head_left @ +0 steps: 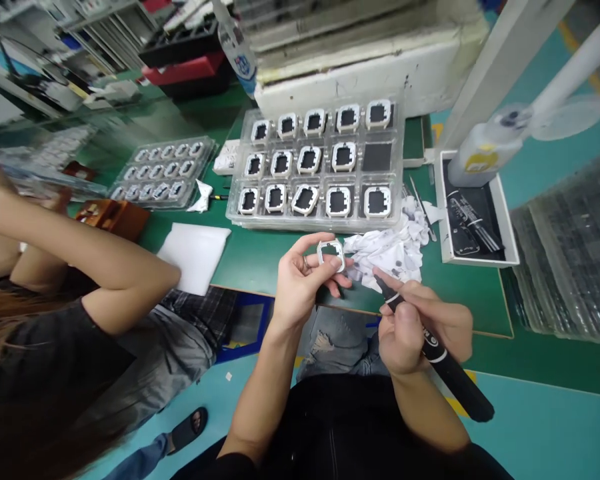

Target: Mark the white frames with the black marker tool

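Note:
My left hand pinches a small white square frame between thumb and fingers, held above the near edge of the green mat. My right hand is closed round a black marker pen, whose tip points up and left toward the frame without touching it. Just beyond both hands lies a crumpled white cloth with dark spots. Behind it sits a clear plastic tray with several similar white frames in its pockets; one pocket in the right column holds only a dark square.
A second clear tray of smaller parts lies at the left, with a white foam sheet near it. A white box with black tools stands right, holding a white bottle. Another person's arm reaches in from the left.

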`<state>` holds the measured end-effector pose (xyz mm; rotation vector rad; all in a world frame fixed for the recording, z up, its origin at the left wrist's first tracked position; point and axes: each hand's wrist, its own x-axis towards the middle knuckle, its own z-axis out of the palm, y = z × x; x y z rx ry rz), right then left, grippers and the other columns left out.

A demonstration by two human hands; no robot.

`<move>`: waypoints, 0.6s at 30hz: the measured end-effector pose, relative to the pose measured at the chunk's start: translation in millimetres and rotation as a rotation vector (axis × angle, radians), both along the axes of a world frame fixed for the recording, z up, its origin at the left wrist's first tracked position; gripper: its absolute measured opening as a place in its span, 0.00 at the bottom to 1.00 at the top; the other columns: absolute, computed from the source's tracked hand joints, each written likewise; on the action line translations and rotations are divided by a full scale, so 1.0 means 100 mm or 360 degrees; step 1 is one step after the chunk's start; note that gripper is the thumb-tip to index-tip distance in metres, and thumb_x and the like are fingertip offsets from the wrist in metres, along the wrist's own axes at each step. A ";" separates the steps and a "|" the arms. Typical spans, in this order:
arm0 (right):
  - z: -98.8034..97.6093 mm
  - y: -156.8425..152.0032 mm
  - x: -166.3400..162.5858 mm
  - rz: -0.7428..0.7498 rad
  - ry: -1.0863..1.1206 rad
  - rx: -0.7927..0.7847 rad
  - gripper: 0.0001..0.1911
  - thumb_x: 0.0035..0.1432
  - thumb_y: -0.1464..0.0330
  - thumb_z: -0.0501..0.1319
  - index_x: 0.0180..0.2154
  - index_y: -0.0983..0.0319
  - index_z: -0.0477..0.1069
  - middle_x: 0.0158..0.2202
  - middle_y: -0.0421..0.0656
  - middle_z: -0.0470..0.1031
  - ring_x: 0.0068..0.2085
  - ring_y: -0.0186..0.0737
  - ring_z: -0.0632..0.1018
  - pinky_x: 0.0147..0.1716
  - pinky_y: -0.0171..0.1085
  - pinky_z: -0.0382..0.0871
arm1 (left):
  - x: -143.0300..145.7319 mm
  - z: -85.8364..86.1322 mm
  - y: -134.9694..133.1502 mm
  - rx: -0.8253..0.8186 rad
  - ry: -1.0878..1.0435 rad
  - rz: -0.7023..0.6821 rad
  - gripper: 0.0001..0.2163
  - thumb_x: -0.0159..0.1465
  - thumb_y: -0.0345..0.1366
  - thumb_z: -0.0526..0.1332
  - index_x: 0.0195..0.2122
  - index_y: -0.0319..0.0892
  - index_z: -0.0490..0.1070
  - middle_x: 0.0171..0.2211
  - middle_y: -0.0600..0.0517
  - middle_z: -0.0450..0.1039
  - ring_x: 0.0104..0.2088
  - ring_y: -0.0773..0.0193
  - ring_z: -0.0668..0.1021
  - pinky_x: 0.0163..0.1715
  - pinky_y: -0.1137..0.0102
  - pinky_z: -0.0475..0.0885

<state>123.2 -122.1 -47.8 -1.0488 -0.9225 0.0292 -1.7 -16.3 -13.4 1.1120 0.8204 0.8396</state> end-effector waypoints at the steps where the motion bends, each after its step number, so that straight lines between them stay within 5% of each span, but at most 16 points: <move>1: 0.01 0.02 0.00 -0.0038 0.0017 0.0084 0.05 0.68 0.73 0.65 0.45 0.59 0.73 0.28 0.36 0.69 0.28 0.42 0.77 0.44 0.61 0.89 | 0.00 0.00 -0.01 0.0025 -0.0010 0.0027 0.26 0.63 0.43 0.80 0.56 0.40 0.73 0.38 0.45 0.87 0.28 0.60 0.86 0.21 0.76 0.74; 7: 0.02 0.07 0.09 -0.0178 0.0119 0.0347 0.08 0.66 0.76 0.66 0.46 0.61 0.75 0.27 0.36 0.72 0.36 0.51 0.87 0.38 0.52 0.88 | 0.19 0.34 0.19 0.0408 0.0103 -0.0019 0.17 0.62 0.40 0.81 0.44 0.39 0.79 0.41 0.45 0.86 0.47 0.54 0.89 0.50 0.66 0.84; 12: -0.02 0.04 0.09 -0.0269 0.0168 0.0302 0.03 0.69 0.74 0.66 0.43 0.62 0.75 0.26 0.36 0.73 0.39 0.54 0.89 0.40 0.50 0.86 | 0.87 0.79 0.85 0.1110 0.0538 0.0150 0.22 0.58 0.30 0.79 0.51 0.41 0.75 0.43 0.49 0.82 0.36 0.62 0.84 0.39 0.67 0.78; 15: -0.05 0.02 0.08 -0.0285 0.0119 0.0217 0.02 0.71 0.72 0.67 0.43 0.62 0.74 0.29 0.40 0.77 0.41 0.55 0.89 0.39 0.49 0.85 | 1.25 0.89 1.18 0.1530 0.1165 0.0220 0.16 0.61 0.29 0.77 0.46 0.39 0.75 0.45 0.45 0.81 0.43 0.55 0.83 0.46 0.63 0.76; 18: -0.08 0.01 0.09 -0.0290 0.0092 0.0223 0.03 0.71 0.72 0.67 0.43 0.62 0.74 0.32 0.43 0.80 0.41 0.54 0.89 0.38 0.48 0.85 | 1.41 0.89 1.26 0.1687 0.1522 0.0136 0.07 0.68 0.33 0.72 0.43 0.39 0.77 0.43 0.44 0.82 0.47 0.51 0.82 0.49 0.61 0.74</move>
